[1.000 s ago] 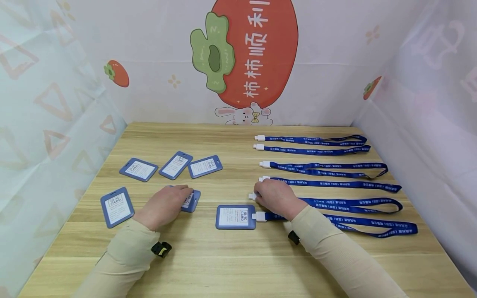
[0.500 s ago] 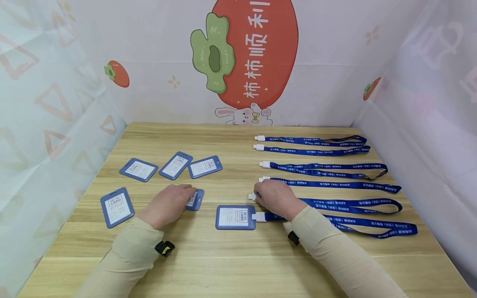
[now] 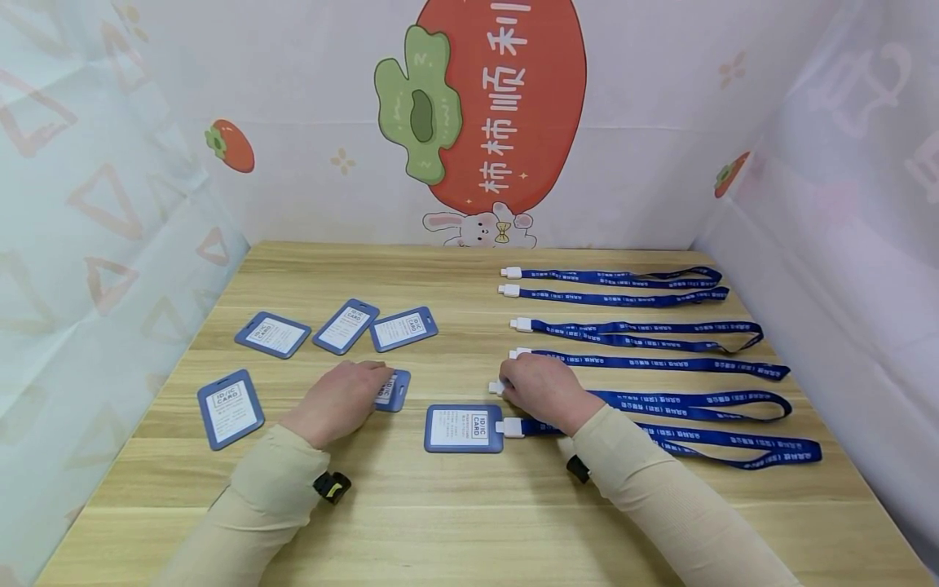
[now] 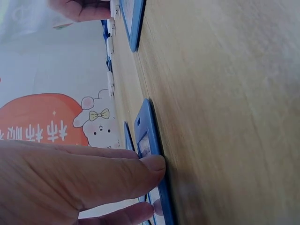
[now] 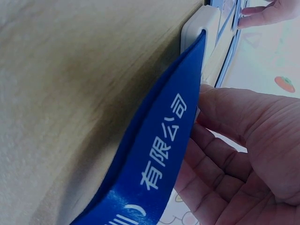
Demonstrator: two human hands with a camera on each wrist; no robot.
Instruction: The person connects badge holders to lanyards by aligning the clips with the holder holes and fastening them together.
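LH grip [image 3: 341, 401] on badge [image 3: 392, 399], slot [image 3: 402, 391] R, axis crosswise

Two beige-sleeved forearms [image 3: 671, 505] reached forward and angled inward.
The left hand [image 3: 340, 399] lay palm down, thumb [image 4: 149, 172] and fingers [image 4: 135, 213] gently bent; the right hand [image 3: 544, 390] pinched, its fingers curled toward the thumb.

Left grip [image 3: 341, 401] hides much of 1 badge [image 3: 396, 391]; right grip [image 3: 544, 387], lanyard [image 3: 660, 399] partly.
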